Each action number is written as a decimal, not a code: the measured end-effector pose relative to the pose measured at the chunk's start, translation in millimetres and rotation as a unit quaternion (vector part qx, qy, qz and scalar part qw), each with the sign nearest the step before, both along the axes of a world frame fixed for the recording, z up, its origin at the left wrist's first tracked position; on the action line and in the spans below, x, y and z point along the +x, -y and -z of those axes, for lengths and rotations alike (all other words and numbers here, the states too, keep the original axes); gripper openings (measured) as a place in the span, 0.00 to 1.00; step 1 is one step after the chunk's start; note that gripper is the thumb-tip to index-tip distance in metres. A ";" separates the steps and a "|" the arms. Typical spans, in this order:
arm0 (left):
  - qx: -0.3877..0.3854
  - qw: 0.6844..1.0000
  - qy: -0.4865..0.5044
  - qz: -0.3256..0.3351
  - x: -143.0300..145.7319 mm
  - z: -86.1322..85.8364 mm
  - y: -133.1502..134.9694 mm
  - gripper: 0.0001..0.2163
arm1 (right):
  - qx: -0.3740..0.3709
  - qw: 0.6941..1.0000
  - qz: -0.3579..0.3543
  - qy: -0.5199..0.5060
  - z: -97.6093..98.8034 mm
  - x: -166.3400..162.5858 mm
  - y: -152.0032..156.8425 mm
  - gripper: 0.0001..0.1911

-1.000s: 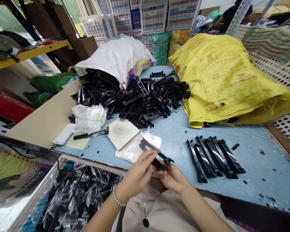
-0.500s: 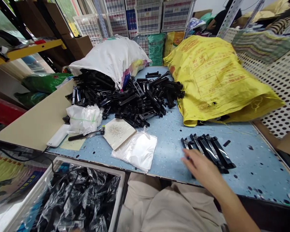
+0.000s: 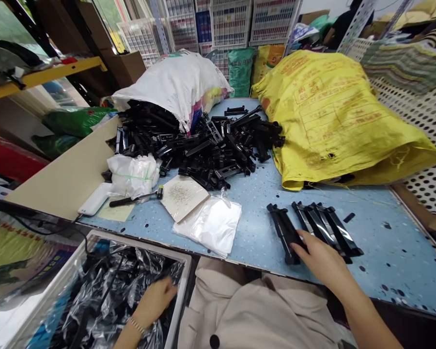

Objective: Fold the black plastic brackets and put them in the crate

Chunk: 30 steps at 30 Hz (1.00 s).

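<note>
Your right grip (image 3: 318, 254) touching a black piece (image 3: 285, 232) on the tabletop (image 3: 254, 228), similar pieces (image 3: 329, 225) just beyond that grip, your left grip (image 3: 159, 294) over plastic-wrapped bundles (image 3: 109, 286).

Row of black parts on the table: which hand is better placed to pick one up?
Probably the right hand: it is at the row's leftmost black parts, while the left hand is at the white-rimmed bin.

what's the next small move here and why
I'd probably lift the leftmost black parts with the right hand: that hand is at their near end, and they lie slightly apart from the other black parts in the row. The left hand is off over the white box, so the right one seems better placed.
</note>
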<state>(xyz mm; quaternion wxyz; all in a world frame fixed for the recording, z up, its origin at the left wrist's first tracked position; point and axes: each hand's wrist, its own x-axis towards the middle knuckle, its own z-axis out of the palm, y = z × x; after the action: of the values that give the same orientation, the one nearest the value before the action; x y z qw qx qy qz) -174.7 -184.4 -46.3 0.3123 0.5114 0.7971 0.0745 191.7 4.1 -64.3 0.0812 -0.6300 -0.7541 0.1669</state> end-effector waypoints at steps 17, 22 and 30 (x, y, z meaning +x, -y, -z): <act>0.213 0.964 0.158 0.030 39.0 22.9 -167.6 0.09 | -0.302 0.653 0.107 -0.686 -9.9 -93.8 -13.2 0.11; 0.238 0.957 0.165 -0.005 44.8 22.7 -165.9 0.06 | -0.357 0.497 0.112 -0.783 -9.2 -147.1 -23.4 0.12; 0.323 0.937 -0.047 0.122 31.5 2.1 -147.2 0.16 | -0.327 0.533 0.147 -0.767 4.9 -157.4 -12.0 0.13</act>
<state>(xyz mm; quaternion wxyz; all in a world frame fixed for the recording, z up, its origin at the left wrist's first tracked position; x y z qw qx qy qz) -143.2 -37.3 -48.4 0.0995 0.6811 0.6753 0.2650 34.2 16.2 -69.3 0.4401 -0.3452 -0.1921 0.8064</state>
